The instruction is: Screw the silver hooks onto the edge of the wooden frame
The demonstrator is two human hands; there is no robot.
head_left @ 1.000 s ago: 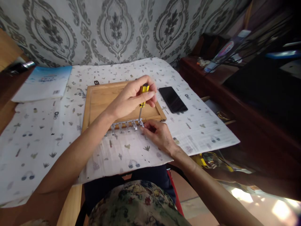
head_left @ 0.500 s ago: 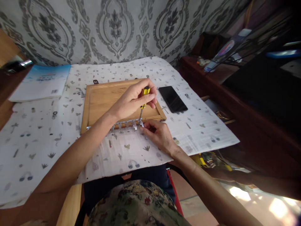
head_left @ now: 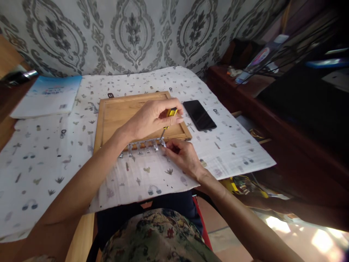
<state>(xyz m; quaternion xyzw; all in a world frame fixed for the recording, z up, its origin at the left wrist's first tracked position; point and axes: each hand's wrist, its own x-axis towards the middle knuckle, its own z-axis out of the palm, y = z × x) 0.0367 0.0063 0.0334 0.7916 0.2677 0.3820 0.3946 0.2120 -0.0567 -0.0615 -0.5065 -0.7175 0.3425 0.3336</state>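
Observation:
My left hand (head_left: 149, 116) is closed round the yellow and black handle of a screwdriver (head_left: 172, 112), which leans to the right. Its thin shaft runs down to the right end of a silver metal hook strip (head_left: 155, 146) along the near edge of a framed wooden board (head_left: 122, 112). Several small hooks hang from the strip over the cloth. Low and to the right, my right hand (head_left: 187, 154) pinches the rightmost hook (head_left: 163, 143) between thumb and forefinger. The screw under the tip is too small to make out.
A black phone (head_left: 200, 115) lies right of the board on the patterned white cloth (head_left: 231, 153). At the far left is a blue and white booklet (head_left: 49, 94). A dark red cabinet (head_left: 245, 98) with a bottle (head_left: 261, 58) stands on the right, by an open drawer.
The screwdriver's handle has tipped further to the right and slightly lower, and my left hand has turned with it. My right hand keeps its pinch on the hook.

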